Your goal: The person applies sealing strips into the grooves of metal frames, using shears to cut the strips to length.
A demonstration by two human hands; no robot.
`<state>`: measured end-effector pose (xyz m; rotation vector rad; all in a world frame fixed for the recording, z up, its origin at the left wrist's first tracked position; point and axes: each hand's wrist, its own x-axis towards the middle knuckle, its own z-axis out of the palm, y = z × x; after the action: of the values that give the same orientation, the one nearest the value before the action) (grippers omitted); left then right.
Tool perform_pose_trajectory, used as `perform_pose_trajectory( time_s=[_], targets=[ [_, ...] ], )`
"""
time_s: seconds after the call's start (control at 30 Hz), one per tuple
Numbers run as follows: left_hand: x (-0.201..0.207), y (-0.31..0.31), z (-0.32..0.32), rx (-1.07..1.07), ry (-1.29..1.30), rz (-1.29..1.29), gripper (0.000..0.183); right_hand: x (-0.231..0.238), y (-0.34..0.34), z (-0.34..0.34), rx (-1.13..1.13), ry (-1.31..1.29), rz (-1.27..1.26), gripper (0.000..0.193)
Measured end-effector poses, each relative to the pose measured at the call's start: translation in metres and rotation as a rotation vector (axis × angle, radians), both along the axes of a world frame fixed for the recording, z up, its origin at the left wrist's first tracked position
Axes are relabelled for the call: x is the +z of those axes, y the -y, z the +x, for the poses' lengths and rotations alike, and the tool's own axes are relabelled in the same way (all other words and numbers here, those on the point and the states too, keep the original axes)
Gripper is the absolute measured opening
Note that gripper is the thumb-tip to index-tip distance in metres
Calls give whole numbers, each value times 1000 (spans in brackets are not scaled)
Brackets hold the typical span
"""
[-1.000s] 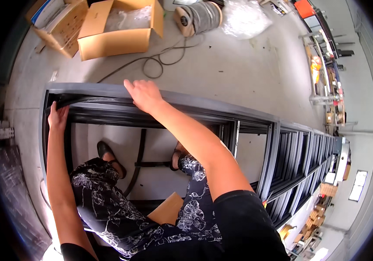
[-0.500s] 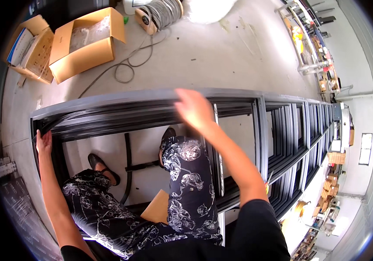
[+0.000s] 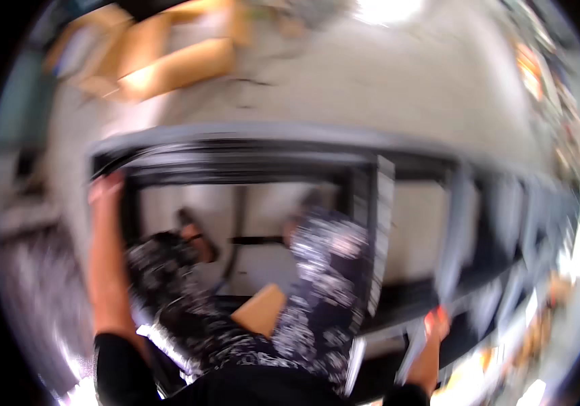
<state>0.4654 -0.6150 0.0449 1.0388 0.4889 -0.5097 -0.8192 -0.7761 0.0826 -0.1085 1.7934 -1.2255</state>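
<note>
A long dark metal frame lies across in front of me, and much of the view is smeared by motion. At its left corner my left hand is closed around the end of a thin black strip, which curves away along the inner side. My right hand is low on the right, over a frame bar. A red patch shows at its fingertips. Blur hides whether those fingers grip it.
My legs stand inside the frame opening. A brown cardboard piece lies between them. Open cardboard boxes sit on the floor at the far left. More frame bars run off to the right, toward shelving.
My right hand has moved from the far rail down to the lower right, where a red and yellow tool lay. My left hand stays at the corner. The whole view has shifted.
</note>
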Motion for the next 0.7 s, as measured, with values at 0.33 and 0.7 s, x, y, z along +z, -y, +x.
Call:
perform_pose_trajectory(
  time_s=[0.33,0.7],
  targets=[
    [43,37,-171,188,-211,160,40,108,6,174,419,-257,350,18],
    [19,64,-176,32,-110,48,31,179,43,267,570,-275,231,16]
  ],
)
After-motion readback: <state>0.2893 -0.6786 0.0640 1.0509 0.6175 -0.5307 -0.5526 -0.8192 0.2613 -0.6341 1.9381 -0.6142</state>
